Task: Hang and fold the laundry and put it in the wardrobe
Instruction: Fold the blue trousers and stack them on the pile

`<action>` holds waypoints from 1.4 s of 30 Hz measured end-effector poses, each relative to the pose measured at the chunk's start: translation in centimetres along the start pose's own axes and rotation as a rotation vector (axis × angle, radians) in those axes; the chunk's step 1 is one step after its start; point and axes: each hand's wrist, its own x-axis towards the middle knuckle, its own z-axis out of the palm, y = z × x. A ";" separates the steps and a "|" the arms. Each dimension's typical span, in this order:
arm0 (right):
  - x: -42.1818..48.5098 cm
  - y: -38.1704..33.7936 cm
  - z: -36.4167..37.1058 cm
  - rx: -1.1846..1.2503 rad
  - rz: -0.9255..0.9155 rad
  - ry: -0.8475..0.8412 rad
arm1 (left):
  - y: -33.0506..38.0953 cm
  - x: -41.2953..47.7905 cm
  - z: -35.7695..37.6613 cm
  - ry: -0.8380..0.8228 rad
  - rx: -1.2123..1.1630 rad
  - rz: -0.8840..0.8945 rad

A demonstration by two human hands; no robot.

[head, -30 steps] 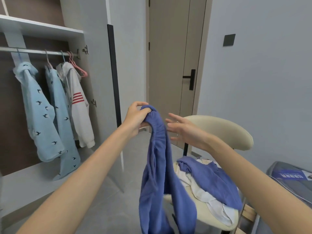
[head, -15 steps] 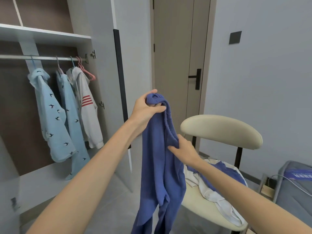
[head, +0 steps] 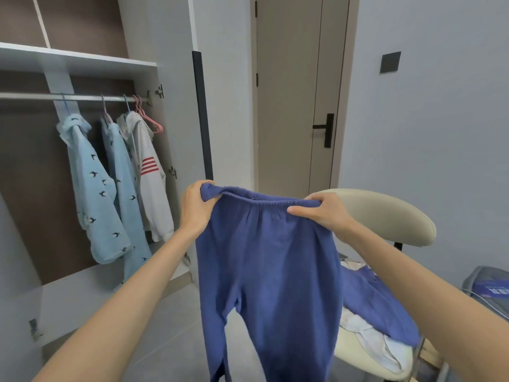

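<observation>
Holding blue trousers (head: 270,260) by the waistband, left hand (head: 196,209) and right hand (head: 326,213) each grip clenched on it.

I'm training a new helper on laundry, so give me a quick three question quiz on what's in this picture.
1. True or false: the left hand and the right hand both grip the waistband of the blue trousers.
2. How many garments hang on the wardrobe rail? A one, B three, C five.
3. Fill in: the laundry pile lies on the ____.
Key: 1 true; 2 B; 3 chair.
</observation>
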 end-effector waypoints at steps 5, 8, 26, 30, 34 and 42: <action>0.8 0.2 0.0 0.246 0.191 0.012 | -0.6 0.9 -0.6 -0.082 -0.115 -0.109; 1.3 0.8 0.2 0.281 0.253 0.083 | -1.0 1.4 -0.5 -0.158 -0.050 -0.190; 4.3 1.1 1.2 0.607 0.468 0.160 | -3.4 2.6 -1.3 -0.470 -0.174 -0.454; 5.3 1.6 1.1 0.639 0.545 0.148 | -4.2 2.9 -1.5 -0.556 0.000 -0.308; 6.1 1.7 1.1 0.671 0.562 0.173 | -4.3 3.0 -1.6 -0.564 0.102 -0.047; 6.4 2.6 1.2 0.577 0.456 0.202 | -4.4 3.2 -1.1 -0.384 0.295 0.097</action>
